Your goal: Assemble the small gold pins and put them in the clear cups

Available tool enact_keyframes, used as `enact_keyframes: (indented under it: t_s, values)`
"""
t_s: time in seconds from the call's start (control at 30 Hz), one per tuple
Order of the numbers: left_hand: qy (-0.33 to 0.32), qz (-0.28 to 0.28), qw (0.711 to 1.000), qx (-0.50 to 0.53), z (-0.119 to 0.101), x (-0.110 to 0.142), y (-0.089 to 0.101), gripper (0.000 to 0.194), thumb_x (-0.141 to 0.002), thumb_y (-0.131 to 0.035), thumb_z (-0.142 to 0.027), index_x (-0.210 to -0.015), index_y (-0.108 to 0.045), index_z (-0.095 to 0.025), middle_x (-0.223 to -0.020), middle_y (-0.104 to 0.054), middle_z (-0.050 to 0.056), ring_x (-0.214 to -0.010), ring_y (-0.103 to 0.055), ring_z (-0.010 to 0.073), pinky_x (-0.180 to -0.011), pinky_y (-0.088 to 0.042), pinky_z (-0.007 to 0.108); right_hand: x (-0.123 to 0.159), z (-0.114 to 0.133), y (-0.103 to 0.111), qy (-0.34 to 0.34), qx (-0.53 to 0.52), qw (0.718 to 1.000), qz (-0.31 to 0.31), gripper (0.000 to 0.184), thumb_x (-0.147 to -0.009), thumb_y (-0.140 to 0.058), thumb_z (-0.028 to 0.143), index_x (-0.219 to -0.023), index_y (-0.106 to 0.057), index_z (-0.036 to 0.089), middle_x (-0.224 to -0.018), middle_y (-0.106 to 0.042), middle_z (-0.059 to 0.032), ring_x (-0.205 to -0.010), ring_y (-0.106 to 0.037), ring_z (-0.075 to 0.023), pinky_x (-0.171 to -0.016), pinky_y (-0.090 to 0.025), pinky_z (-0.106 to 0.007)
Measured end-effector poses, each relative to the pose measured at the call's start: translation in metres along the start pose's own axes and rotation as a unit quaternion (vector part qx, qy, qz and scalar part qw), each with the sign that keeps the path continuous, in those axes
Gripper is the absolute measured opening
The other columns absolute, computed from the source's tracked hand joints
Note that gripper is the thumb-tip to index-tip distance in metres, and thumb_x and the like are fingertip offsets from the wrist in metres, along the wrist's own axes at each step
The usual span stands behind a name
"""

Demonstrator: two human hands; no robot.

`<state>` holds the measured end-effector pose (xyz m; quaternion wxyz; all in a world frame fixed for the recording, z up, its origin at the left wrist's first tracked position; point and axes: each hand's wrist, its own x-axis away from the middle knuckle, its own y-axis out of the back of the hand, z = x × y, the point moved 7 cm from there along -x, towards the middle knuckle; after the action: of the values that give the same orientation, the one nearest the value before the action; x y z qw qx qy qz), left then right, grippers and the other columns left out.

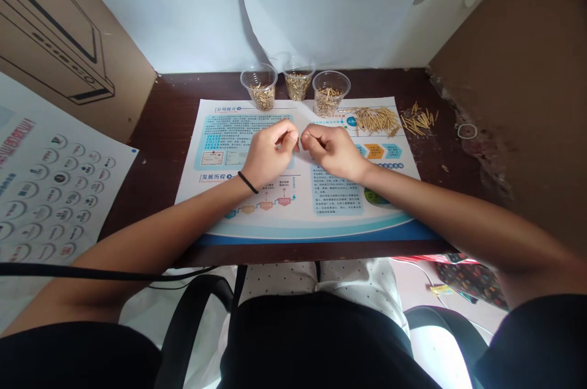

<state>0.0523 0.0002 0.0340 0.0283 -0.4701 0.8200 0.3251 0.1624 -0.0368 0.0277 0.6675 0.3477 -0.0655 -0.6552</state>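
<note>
My left hand and my right hand meet over the middle of a printed sheet, thumbs and forefingers pinched. A tiny thin piece seems to show between the fingertips, too small to name. Just beyond my hands stand three clear plastic cups: a left cup, a middle cup and a right cup, each partly filled with small gold-coloured metal parts. To the right of my right hand lies a pile of slim gold-coloured metal pins, with a smaller heap beside it.
The dark wooden table has a white sheet-covered wall behind it. Cardboard stands at the left and right. A white ring lies near the right side. A black cable crosses my left forearm.
</note>
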Motion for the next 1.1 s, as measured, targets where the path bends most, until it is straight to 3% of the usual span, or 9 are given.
enact_keyframes:
  t_s: [0.4,0.63,0.77,1.0,1.1]
  values:
    - [-0.003,-0.014,0.999,-0.044,0.000,0.000,-0.004,0.020,-0.087,-0.047,-0.016,-0.067,-0.050,-0.018,-0.059,-0.052,-0.001,-0.057,-0.045,0.0118,-0.054,-0.035,0.025,0.000,-0.001,-0.001,-0.005,0.022,0.999,-0.022,0.025,-0.090,-0.044,0.024,-0.066,-0.048,0.019,-0.056,-0.045,0.0031,-0.054,-0.039,-0.0092,-0.057,-0.031,-0.026]
    - [0.019,-0.030,0.999,0.013,0.002,0.000,0.000,0.020,-0.090,-0.046,-0.018,-0.071,-0.047,-0.019,-0.063,-0.055,0.000,-0.061,-0.050,0.0120,-0.053,-0.038,0.023,-0.001,-0.011,-0.006,-0.071,-0.131,0.989,0.015,0.033,-0.097,-0.040,0.039,-0.076,-0.054,0.017,-0.051,-0.054,0.0032,-0.045,-0.044,-0.0079,-0.051,-0.036,-0.024]
    - [0.036,-0.024,0.998,0.037,0.006,0.001,0.000,0.019,-0.092,-0.047,-0.020,-0.074,-0.048,-0.019,-0.064,-0.057,-0.001,-0.057,-0.051,0.0102,-0.050,-0.039,0.022,-0.001,-0.016,-0.005,-0.103,-0.197,0.975,-0.003,0.031,-0.097,-0.043,0.039,-0.077,-0.053,0.018,-0.051,-0.055,0.0040,-0.041,-0.043,-0.0068,-0.045,-0.034,-0.023]
    - [0.043,-0.018,0.998,0.051,0.009,0.001,-0.001,0.017,-0.094,-0.047,-0.022,-0.077,-0.048,-0.019,-0.064,-0.055,-0.001,-0.052,-0.053,0.0087,-0.043,-0.037,0.018,0.000,-0.014,-0.004,-0.092,-0.191,0.977,-0.005,0.029,-0.095,-0.050,0.037,-0.073,-0.054,0.018,-0.051,-0.054,0.0040,-0.043,-0.044,-0.0065,-0.045,-0.035,-0.022]
    - [0.035,-0.001,0.998,0.060,0.011,0.000,-0.002,0.017,-0.095,-0.046,-0.023,-0.078,-0.047,-0.020,-0.061,-0.052,-0.003,-0.046,-0.050,0.0076,-0.040,-0.036,0.019,0.000,-0.011,-0.005,-0.067,-0.225,0.972,0.023,0.031,-0.094,-0.052,0.039,-0.071,-0.052,0.018,-0.054,-0.052,0.0039,-0.047,-0.044,-0.0063,-0.046,-0.035,-0.022]
